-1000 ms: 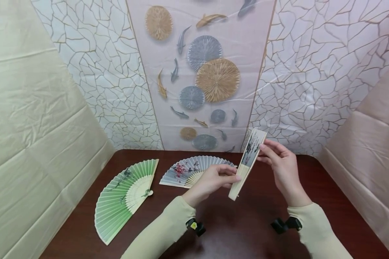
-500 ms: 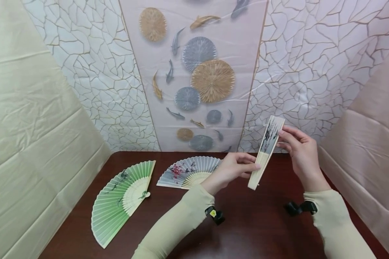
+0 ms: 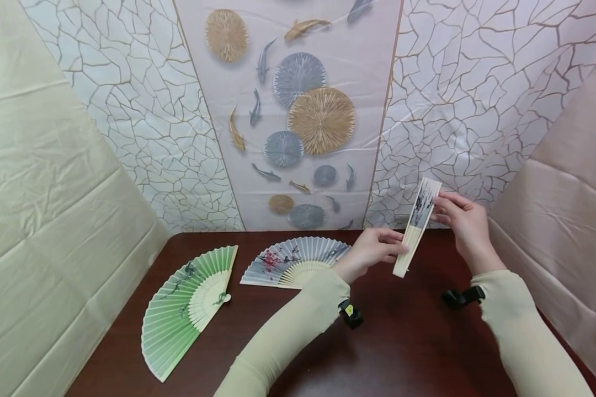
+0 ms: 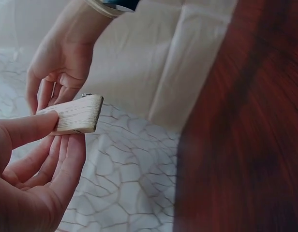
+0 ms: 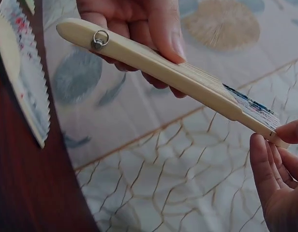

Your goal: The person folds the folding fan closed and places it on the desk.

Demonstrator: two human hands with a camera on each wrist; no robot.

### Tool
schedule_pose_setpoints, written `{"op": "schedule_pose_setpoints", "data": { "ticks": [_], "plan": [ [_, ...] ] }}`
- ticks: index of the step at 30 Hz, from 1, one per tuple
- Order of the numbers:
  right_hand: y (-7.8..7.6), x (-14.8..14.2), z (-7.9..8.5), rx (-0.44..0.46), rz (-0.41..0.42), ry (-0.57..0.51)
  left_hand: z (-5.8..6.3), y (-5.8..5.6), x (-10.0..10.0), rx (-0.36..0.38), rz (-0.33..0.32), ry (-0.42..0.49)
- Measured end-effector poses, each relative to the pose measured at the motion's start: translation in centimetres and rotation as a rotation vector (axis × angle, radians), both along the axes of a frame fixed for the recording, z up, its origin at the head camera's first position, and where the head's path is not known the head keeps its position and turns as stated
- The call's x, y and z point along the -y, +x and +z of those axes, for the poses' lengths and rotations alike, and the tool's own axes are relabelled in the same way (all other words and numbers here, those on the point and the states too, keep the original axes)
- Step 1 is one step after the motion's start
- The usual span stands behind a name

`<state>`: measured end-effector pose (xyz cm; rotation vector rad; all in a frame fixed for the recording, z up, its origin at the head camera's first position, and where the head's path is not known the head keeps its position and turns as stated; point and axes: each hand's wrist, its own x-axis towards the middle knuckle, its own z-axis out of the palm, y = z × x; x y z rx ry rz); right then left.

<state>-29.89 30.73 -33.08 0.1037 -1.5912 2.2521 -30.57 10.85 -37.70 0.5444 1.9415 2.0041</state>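
A folded hand fan is held up above the right side of the table, slanting with its top leaning right. It has pale bamboo ribs and a grey leaf with a dark floral print. My left hand pinches its lower rib end between thumb and fingers. At the upper end, my right hand pinches the leaf part by its edge. A small metal ring shows at the pivot of the folded fan in the right wrist view. In the left wrist view the stacked rib ends of the fan point toward the camera.
On the dark red-brown table, a spread green fan lies at the left. Behind my left forearm lies a spread grey-blue fan with red blossoms, partly covered by that hand. Patterned cloth hangs along the table's back edge.
Both hands have carried the folded fan to the right and somewhat farther back, still gripping its two ends. The two spread fans lie where they were.
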Motion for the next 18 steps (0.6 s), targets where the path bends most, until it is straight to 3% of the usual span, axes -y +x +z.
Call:
{"op": "schedule_pose_setpoints", "data": {
  "ticks": [5, 11, 18],
  "plan": [
    [-1.1, -0.8, -1.8, 0.068, -0.002, 0.009, -1.6, -0.5, -0.9, 0.005, 0.033, -0.039],
    [-1.6, -1.6, -4.1, 0.178, -0.036, 0.115, -4.0, -0.8, -1.9, 0.029, 0.042, -0.067],
    [-2.0, -2.6, -7.2, 0.259, 0.013, 0.161, -6.6, -0.4, -2.8, 0.063, 0.095, -0.142]
  ]
}}
